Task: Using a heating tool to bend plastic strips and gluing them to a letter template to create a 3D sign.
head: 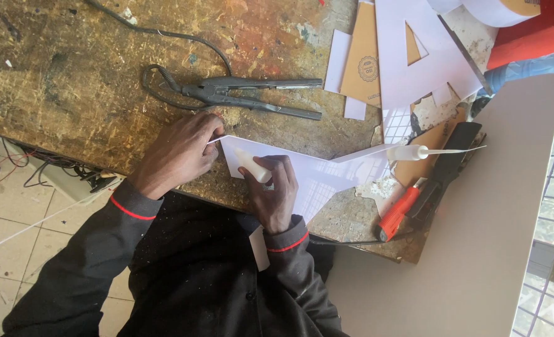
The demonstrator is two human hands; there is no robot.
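My left hand (180,153) pinches the near-left corner of a white cut-out sheet (317,178) that lies at the front edge of the worn wooden bench (71,75). A small white glue bottle (252,165) is gripped in my right hand (272,190), its nozzle pointing left onto the sheet close to my left fingertips. Both sleeves are black with red cuffs.
A black flat-iron tool (258,97) with its cable lies just beyond my hands. To the right are a white letter cut-out (414,62), brown card (367,56), a second white nozzle bottle (414,151), a red-handled knife (398,212), a black tool (454,159) and a large grey board (495,237).
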